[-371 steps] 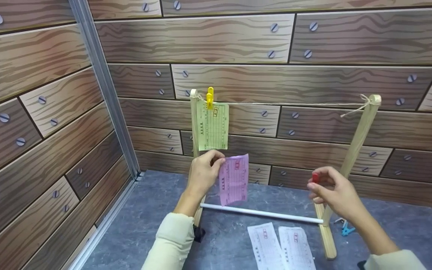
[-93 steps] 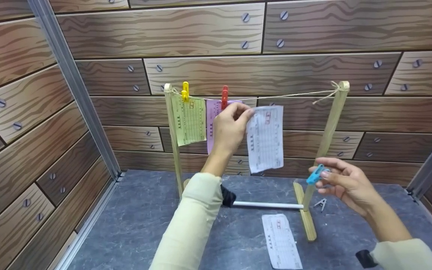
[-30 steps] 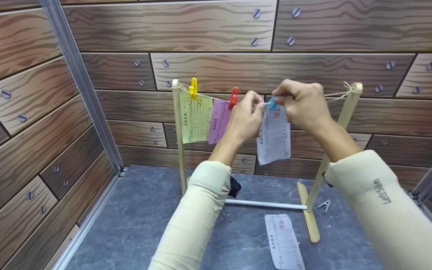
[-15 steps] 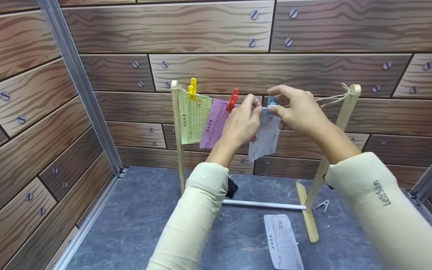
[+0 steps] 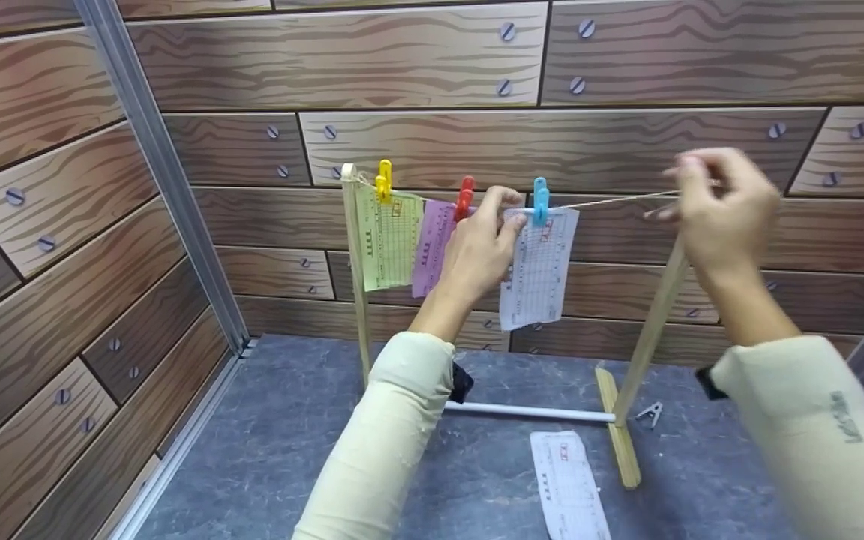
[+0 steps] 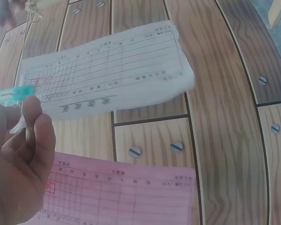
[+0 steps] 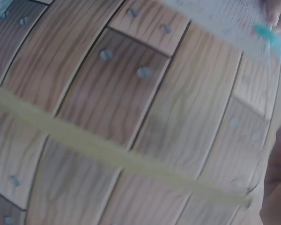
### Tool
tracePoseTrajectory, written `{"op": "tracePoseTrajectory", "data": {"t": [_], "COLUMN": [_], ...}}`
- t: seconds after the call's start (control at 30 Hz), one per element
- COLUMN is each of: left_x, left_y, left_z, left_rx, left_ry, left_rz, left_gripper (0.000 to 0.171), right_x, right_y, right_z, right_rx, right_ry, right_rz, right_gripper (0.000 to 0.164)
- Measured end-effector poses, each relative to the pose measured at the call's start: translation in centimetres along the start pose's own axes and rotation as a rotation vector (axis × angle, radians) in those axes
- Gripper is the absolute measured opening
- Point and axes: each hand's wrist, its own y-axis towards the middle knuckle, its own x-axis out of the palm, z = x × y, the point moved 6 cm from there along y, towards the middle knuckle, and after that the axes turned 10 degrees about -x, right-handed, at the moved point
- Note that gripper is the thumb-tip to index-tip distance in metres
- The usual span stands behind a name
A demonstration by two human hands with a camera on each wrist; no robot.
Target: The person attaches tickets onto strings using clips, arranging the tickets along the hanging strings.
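Observation:
In the head view a white printed slip (image 5: 541,270) hangs from the string (image 5: 619,199), with a blue clothespin (image 5: 541,201) clipped over its top edge. My left hand (image 5: 477,247) pinches the slip's upper left corner at the string; the left wrist view shows thumb and finger close beside the blue clothespin (image 6: 14,93). To its left hang a pink slip (image 5: 432,247) under a red clothespin (image 5: 464,199) and a green slip (image 5: 389,240) under a yellow clothespin (image 5: 383,182). My right hand (image 5: 732,214), blurred, holds nothing and is in front of the right post's top, loosely bent.
Another white slip (image 5: 568,484) lies on the grey tabletop (image 5: 312,450). A pale clothespin (image 5: 649,414) lies right of the stand's wooden foot (image 5: 619,435). A white rod (image 5: 529,410) joins the stand's base. Wood-patterned walls (image 5: 432,60) enclose the back and left.
Blue clothespin and white slip went from my hands' reach up to the string and are clipped there. In the last half second my right hand let go of the clothespin and moved right.

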Motion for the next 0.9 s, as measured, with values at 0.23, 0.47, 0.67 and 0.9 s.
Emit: {"op": "tracePoseTrajectory", "data": {"t": [0.23,0.47,0.67,0.9], "left_x": [0.8,2.3,4.4,8.1], "left_y": [-1.8,-3.7,-5.2,-7.6], "left_z": [-1.7,-4.5,-5.8,-8.3], "left_rx": [0.100,0.174,0.233,0.252], "left_ry": [-0.015,-0.119,-0.077,-0.065], "left_rz": [0.094,0.129,0.090,0.057], "left_gripper": [0.052,0.050,0.019,0.010], "right_x": [-4.9,-7.3,-6.9,-4.8], "right_y": [-1.3,-4.2,-8.4,-16.1], "right_z": [6.0,12.5,16.9,21.1], "right_rx": [0.203,0.327,0.372,0.232], "right_ry": [-0.026,-0.124,-0.238,-0.401], "right_rz": [0.121,0.060,-0.183,-0.649], "right_gripper": [0.011,0.014,0.021,0.027]}}
